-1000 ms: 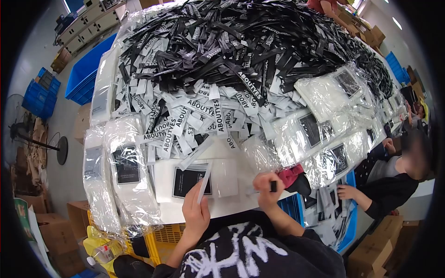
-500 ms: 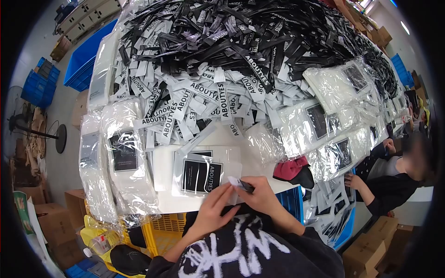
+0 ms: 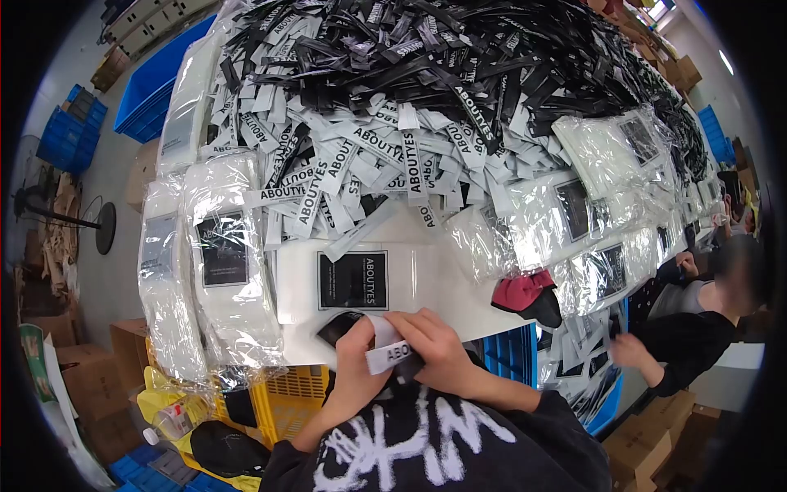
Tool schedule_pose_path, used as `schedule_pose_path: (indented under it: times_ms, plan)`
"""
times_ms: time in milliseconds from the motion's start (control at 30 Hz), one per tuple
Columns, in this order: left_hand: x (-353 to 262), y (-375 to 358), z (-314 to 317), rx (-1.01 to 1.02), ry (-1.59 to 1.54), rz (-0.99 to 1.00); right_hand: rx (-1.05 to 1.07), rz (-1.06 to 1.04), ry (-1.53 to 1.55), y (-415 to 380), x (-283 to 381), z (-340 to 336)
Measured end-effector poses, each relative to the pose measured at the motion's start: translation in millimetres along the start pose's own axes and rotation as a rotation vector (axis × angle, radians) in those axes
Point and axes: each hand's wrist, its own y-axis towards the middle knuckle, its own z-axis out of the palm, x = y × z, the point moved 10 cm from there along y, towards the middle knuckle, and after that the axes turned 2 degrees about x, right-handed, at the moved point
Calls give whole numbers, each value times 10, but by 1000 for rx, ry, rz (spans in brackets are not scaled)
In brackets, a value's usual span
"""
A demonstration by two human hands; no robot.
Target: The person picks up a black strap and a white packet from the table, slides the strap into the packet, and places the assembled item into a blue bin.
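- Since the earlier frame, the dark-printed bag (image 3: 334,328) has moved off the stack (image 3: 299,299) and is now bent between the hands, near the table edge.
- Left hand (image 3: 352,353): fingers curl around the bag.
- Right hand (image 3: 434,348): fingers press together on the white strip (image 3: 387,358); its thumb I cannot tell.
- Probably strip is light, soft; film slippery. Better to pinch edges.

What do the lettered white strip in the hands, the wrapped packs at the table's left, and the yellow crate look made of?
White strip: probably woven fabric, perhaps coated paper; it looks matte and bends softly.
Wrapped packs: glossy clear plastic film outside, shown by crinkles and bright glare.
Yellow crate: likely rigid moulded plastic, given its even colour and slotted walls.
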Motion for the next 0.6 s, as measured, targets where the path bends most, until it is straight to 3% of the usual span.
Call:
schedule_pose_path:
  times_ms: [133,267,300,333,433,567,600]
  plan:
    - [-308,-3,47,-10,378,261,6,-98,-71,7,-22,-27]
    - [-327,-21,-128,-195,479,251,-173,-55,-8,46,10,-319]
    - [-563,-65,-259,-390,526,339,-202,-43,48,51,-1,-365]
    - [-659,-95,-174,-320,508,487,-231,-24,106,33,-21,-398]
    - [-731,-290,87,-16,487,838,-41,322,561,-191,-362,-117]
    - [-744,-40,347,17,539,644,-223,605,948,-334,-526,-184]
    - [-702,-19,359,28,543,599,-303,501,970,-348,-550,-297]
